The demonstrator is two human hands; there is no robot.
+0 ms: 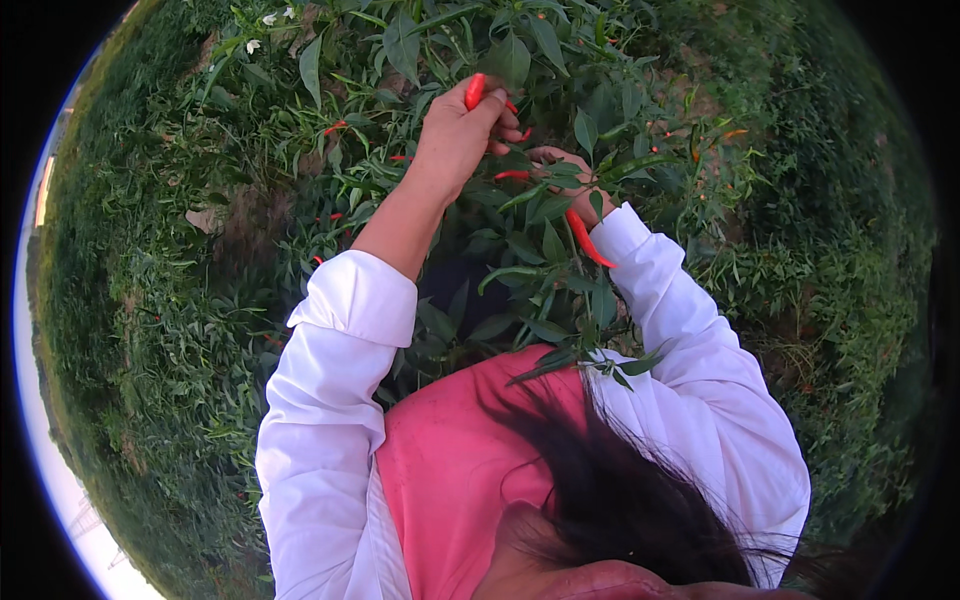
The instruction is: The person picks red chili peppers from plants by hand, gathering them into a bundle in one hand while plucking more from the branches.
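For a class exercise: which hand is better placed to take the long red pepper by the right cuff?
Probably the right hand: nearer the long pepper, though partly behind leaves; the left hand holds another red pepper.

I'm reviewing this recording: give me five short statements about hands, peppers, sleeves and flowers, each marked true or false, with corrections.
1. The left grip holds a red chili pepper. True.
2. No foliage covers the right grip. False: green leaves partly hide it.
3. Another red chili pepper shows beside the right cuff. True.
4. Both white sleeves reach the wrists. False: the left sleeve ends on the forearm.
5. White flowers show at upper left. True.
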